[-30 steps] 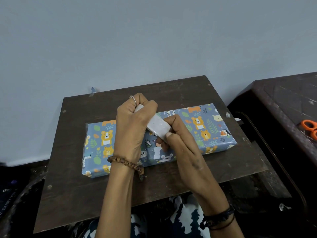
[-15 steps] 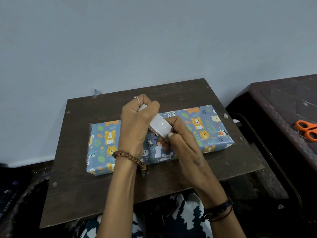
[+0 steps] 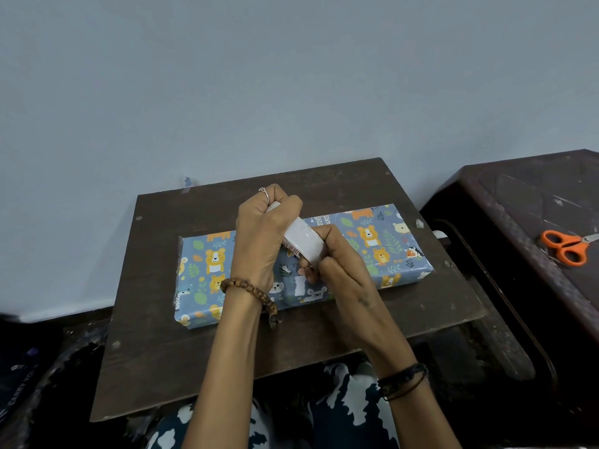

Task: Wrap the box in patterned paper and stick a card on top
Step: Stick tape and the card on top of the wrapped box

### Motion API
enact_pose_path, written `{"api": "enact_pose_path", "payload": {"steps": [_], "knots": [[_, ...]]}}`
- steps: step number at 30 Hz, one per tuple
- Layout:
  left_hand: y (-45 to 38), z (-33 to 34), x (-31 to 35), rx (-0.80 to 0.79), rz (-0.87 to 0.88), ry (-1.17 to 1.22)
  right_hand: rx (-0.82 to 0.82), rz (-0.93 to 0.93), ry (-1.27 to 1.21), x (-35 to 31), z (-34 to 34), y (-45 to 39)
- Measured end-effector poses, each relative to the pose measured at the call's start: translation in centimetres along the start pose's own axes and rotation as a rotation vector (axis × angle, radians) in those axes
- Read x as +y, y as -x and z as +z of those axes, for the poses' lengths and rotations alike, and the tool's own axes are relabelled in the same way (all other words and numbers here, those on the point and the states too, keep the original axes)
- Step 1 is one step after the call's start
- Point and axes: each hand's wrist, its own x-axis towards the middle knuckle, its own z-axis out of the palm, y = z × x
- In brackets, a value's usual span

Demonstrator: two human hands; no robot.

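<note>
From the head view, the box [image 3: 324, 264], already covered in blue animal-print paper, lies flat across the middle of the frame on a dark wooden table [image 3: 227, 351]. Above its centre, the left hand [image 3: 262, 241] is clenched around a white roll of tape [image 3: 304, 243], while the right hand [image 3: 337, 264] pinches the roll's lower end with curled fingers. At the right edge of the frame, orange scissors [image 3: 565, 247] rest on a dark side table [image 3: 518, 202].

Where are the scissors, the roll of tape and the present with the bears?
scissors [image 3: 565, 247], head view, on the orange handles.
roll of tape [image 3: 304, 238], head view, on its white outer band.
present [image 3: 372, 236], head view, on the wrapped top face.
</note>
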Motion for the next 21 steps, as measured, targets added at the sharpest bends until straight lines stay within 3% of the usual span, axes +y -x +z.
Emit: {"api": "enact_pose_path", "payload": {"steps": [6,16,21], "knots": [[-0.1,-0.1,0.1,0.027,-0.031,0.021,-0.014,0.071,-0.114,0.4,0.0,-0.6],[0.2,-0.8,0.4,0.009,-0.141,0.078,-0.026,-0.034,-0.161,-0.9,0.5,0.1],[0.7,-0.8,0.1,0.082,-0.079,0.095,-0.051,-0.022,-0.142,-1.0,0.3,0.3]]}}
